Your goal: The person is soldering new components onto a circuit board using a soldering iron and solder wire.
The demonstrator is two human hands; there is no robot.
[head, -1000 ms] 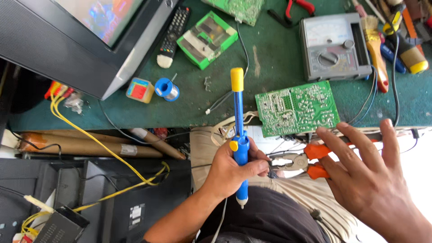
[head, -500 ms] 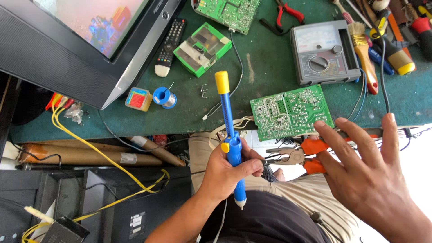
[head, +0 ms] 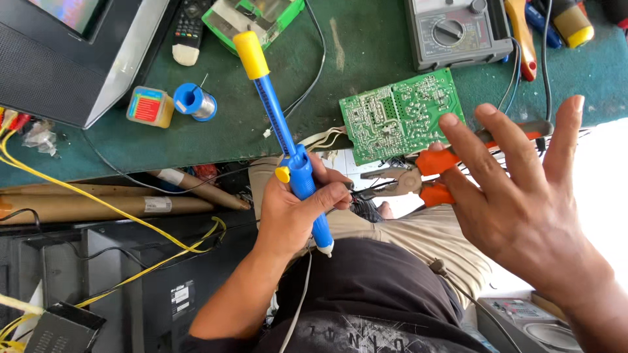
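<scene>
My left hand (head: 294, 209) grips a blue desoldering pump (head: 288, 147) with a yellow plunger cap, held over my lap with the cap pointing toward the bench. My right hand (head: 523, 196) hovers with its fingers spread, holding nothing. Just under its fingertips lie orange-handled pliers (head: 418, 180) on my lap. A green circuit board (head: 400, 116) rests solder-side up at the front edge of the green bench (head: 366, 46).
On the bench sit a grey analog multimeter (head: 454, 29), a blue solder spool (head: 193, 101), a small yellow tin (head: 149, 106), a remote control (head: 188, 29) and a green-framed board (head: 252, 19). A television (head: 65, 52) stands at left. Yellow cables (head: 98, 202) run below.
The view has closed in and shifted right and down. My left hand has tilted the pump's cap leftward. My right hand stays spread over the pliers.
</scene>
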